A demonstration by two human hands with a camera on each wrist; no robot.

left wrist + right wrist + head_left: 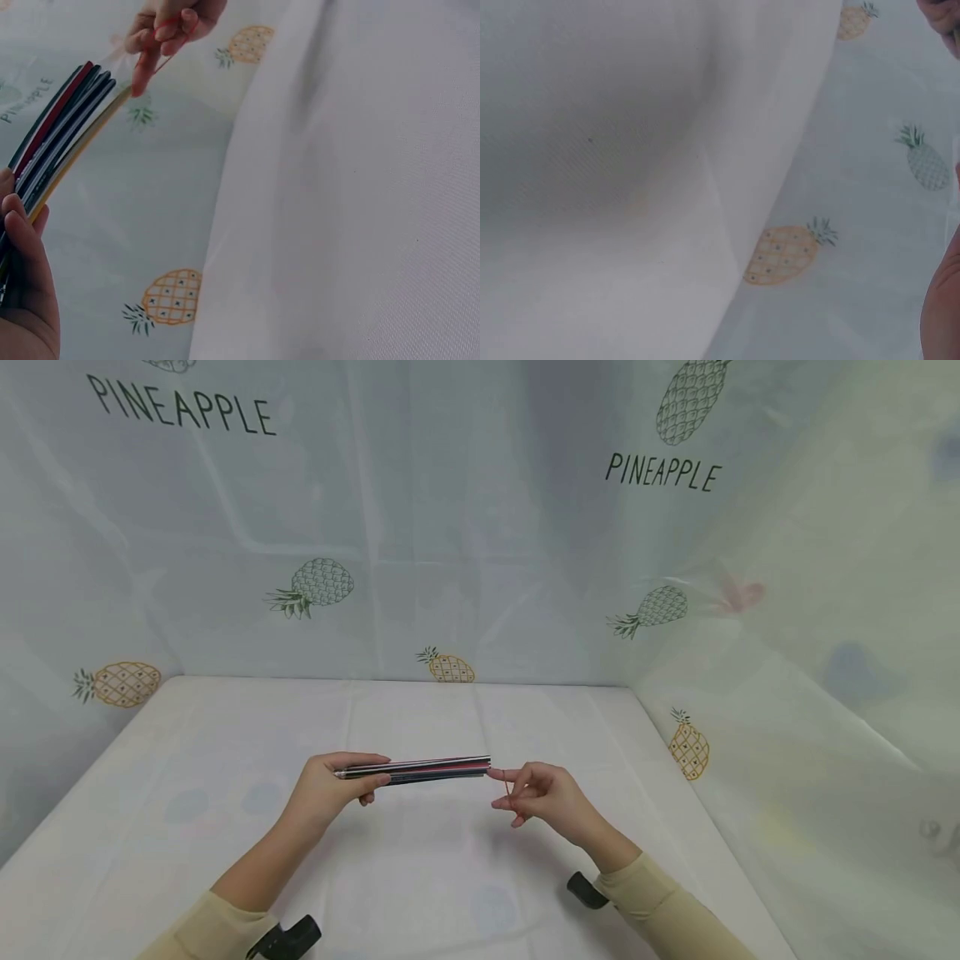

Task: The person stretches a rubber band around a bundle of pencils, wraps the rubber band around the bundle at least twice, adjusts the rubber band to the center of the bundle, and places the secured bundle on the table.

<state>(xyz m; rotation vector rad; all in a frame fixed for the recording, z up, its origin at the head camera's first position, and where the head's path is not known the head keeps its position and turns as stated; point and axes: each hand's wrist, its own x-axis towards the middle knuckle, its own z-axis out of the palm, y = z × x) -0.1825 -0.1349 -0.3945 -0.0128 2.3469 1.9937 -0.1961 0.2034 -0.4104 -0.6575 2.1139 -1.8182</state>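
Grip of the left hand is closed on one end of a bundle of slim sticks, thumb on the near side and fingers on the far side, just below the middle of the head view. The sticks lie close together and nearly level, their free ends pointing right; in the left wrist view they fan slightly from lower left toward upper centre, showing dark green, red, blue-black and yellow. Just beyond those ends, right of centre, the right hand has a thin red band hooked and stretched across its partly curled fingers. One finger of that hand reaches out to the stick ends, its tip at or just beside them; whether it touches I cannot tell. Both arms come up from the bottom of the frame in beige sleeves, the left sleeve at lower left and the right sleeve at lower right, each with a black device at the cuff. Hands and sticks are held over a white-covered counter filling the lower part. Behind it, across the top, hangs a pale sheet printed with green and orange pineapples and the word PINEAPPLE at upper left and upper right.
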